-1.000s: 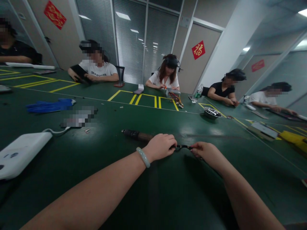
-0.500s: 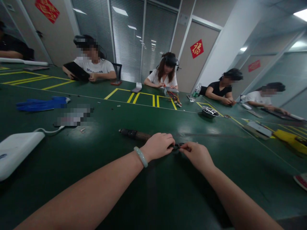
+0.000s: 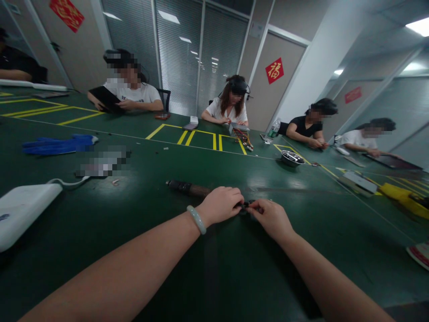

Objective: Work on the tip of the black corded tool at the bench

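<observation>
My left hand (image 3: 223, 205), with a pale bangle (image 3: 197, 219) on the wrist, is closed with its fingertips on a small dark part (image 3: 246, 205) just above the table. From the other side, the thumb and forefinger of my right hand (image 3: 273, 217) pinch the same part. Fingers cover much of it, and its exact kind does not show. Behind my left hand lies a dark, cylindrical tool with a narrow metal tip, like an electric screwdriver (image 3: 187, 188). Its tip points left, and its right end is hidden by the hand.
On the green table (image 3: 187, 268) a white device (image 3: 30, 210) is cabled to a phone (image 3: 103, 163), near a blue glove (image 3: 60, 144). Farther off are a metal bowl (image 3: 292, 158), a bottle (image 3: 272, 132), wires (image 3: 243, 137) and a yellow object (image 3: 404, 197). Several people sit across the table.
My right hand has moved slightly left, closer to my left fingertips, still pinching the small dark part. My left hand and the tool stay almost where they were.
</observation>
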The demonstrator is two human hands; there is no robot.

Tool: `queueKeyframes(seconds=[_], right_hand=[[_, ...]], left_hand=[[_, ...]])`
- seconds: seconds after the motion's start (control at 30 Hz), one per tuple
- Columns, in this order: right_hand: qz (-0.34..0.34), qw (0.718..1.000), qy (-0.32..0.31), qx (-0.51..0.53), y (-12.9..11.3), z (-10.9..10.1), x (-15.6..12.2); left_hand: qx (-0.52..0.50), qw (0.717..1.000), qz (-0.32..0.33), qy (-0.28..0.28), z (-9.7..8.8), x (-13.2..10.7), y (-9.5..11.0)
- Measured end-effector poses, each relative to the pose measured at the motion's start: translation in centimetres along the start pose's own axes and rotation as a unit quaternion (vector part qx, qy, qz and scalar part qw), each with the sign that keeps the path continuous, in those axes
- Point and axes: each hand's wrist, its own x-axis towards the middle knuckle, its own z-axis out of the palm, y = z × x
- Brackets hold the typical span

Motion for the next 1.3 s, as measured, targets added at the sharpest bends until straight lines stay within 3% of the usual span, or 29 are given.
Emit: queueKeyframes(seconds=[0.37,0.53,0.73,1.3], right_hand=[[0.038,0.999,0.002,0.017,-0.1,0.9,0.3],[0.009,0.997,0.031,0.076,0.3,1.5,0.4],[-0.006,0.995,-0.024,0.101,0.6,1.5,0.8],[-0.065,0.995,-0.051,0.061,1.2,1.3,1.3]], left_hand=[[0.031,0.999,0.006,-0.005,0.2,0.2,0.4],[0.034,0.999,0.004,-0.002,0.1,0.1,0.4],[0.034,0.999,0.001,0.000,0.2,0.1,0.3],[-0.027,0.999,0.002,0.040,-2.0,-0.9,0.3]])
